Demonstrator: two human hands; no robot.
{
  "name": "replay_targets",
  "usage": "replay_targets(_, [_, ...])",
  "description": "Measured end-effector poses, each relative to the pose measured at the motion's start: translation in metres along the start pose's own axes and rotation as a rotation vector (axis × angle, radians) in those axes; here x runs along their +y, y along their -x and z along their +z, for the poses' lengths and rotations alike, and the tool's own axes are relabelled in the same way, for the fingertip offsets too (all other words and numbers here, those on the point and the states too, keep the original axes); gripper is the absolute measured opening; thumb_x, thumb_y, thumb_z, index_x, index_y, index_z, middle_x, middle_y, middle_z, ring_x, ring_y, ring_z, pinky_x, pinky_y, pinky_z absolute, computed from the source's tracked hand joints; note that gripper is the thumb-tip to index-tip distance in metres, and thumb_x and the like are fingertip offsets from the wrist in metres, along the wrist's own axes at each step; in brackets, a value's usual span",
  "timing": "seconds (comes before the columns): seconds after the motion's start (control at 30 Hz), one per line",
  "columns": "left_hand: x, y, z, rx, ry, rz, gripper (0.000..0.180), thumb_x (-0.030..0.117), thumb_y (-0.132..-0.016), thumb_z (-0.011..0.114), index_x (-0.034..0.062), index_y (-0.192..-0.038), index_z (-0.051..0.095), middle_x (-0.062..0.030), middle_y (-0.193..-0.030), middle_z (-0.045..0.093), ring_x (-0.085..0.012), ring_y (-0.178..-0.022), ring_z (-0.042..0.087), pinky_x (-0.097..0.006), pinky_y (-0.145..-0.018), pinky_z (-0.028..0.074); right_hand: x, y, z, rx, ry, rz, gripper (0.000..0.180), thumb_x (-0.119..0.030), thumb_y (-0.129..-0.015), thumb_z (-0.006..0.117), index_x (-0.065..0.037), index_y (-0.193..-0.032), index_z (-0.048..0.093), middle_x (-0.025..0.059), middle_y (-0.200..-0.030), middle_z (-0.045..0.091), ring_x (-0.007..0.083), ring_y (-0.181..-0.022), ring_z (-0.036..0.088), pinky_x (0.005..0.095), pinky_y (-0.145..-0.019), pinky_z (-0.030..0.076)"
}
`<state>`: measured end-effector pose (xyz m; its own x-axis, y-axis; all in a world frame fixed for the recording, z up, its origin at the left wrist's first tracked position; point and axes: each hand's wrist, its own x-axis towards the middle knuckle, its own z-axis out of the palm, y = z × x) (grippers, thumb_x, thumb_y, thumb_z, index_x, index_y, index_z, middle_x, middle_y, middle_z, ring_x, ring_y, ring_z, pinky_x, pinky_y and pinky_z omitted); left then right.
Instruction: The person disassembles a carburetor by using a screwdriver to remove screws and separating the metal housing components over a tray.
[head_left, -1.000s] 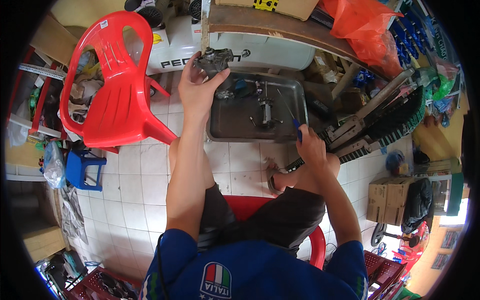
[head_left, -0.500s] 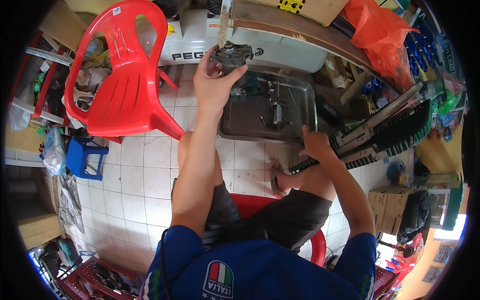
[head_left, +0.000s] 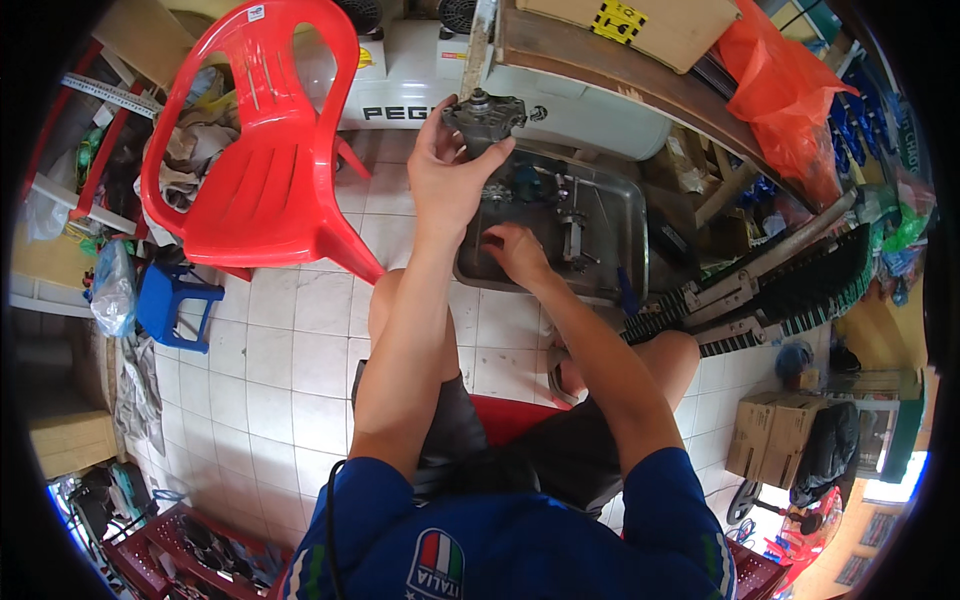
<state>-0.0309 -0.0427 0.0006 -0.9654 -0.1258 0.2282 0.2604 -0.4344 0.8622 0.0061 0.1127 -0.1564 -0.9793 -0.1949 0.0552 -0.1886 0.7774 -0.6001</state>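
My left hand point(head_left: 447, 180) is raised over the left side of a dark metal tray point(head_left: 640, 215), its fingers and thumb closed around a dark metal machine part point(head_left: 484, 118) with a knob-like top. My right hand point(head_left: 517, 252) is lower, above the tray's near left part. Its fingers are curled together, and whatever they hold, if anything, is too small to make out. In the tray lie a silver shaft-like part point(head_left: 573, 238), a thin rod point(head_left: 603, 205) and several small metal pieces. A blue-handled tool point(head_left: 627, 291) leans at the tray's near right corner.
A red plastic chair point(head_left: 255, 190) stands to the left, with a small blue stool point(head_left: 178, 305) nearby. Behind the tray lies a white tank point(head_left: 590, 125). Black-and-silver long parts point(head_left: 760, 290) crowd the right, below a wooden shelf point(head_left: 610, 75) and an orange bag point(head_left: 785, 95).
My right hand has moved left from the tray's near right corner to below my left hand. The blue handle now shows at that corner. My left hand still holds the machine part.
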Motion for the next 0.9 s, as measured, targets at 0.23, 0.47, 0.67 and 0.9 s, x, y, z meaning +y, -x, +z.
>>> replay_targets(0.23, [0.000,-0.003,0.000,0.010,0.045,0.023,0.077,-0.006,-0.075,0.080,-0.0043,-0.142,0.042,-0.0134,-0.116,0.066,-0.0172,-0.105,0.066,-0.028,-0.089,0.054,-0.001,-0.004,0.019,0.027,-0.073,-0.039,0.019,-0.018,-0.083,0.076,-0.006,-0.098,0.075,0.0166,-0.097,0.069,0.0373,-0.085,0.066,0.0439,-0.078,0.053])
replay_targets(0.47, [0.004,0.001,0.002,0.011,0.051,0.003,0.076,-0.006,-0.076,0.080,-0.0024,-0.142,0.043,-0.0118,-0.117,0.066,-0.0170,-0.106,0.066,-0.029,-0.090,0.054,-0.042,0.015,-0.030,0.205,-0.416,0.140,0.014,-0.007,-0.085,0.076,-0.001,-0.097,0.074,0.0118,-0.089,0.075,0.0171,-0.076,0.070,0.0280,-0.072,0.055])
replay_targets(0.67, [-0.001,0.006,0.012,-0.021,0.130,0.001,0.075,-0.006,-0.076,0.081,-0.0018,-0.142,0.044,-0.0093,-0.112,0.068,-0.0150,-0.103,0.066,-0.027,-0.087,0.054,-0.098,0.040,-0.135,0.517,-0.568,0.040,0.014,-0.001,-0.084,0.076,0.001,-0.098,0.073,0.0056,-0.090,0.074,0.0110,-0.085,0.071,0.0230,-0.072,0.055])
replay_targets(0.9, [-0.006,0.016,0.022,-0.100,-0.013,0.004,0.077,-0.006,-0.074,0.082,-0.0033,-0.141,0.045,-0.0069,-0.101,0.068,-0.0119,-0.095,0.065,-0.023,-0.080,0.053,-0.137,0.034,-0.179,0.617,-0.372,-0.194,0.014,0.000,-0.084,0.076,0.000,-0.098,0.072,0.0089,-0.096,0.074,0.0156,-0.084,0.073,0.0265,-0.073,0.057])
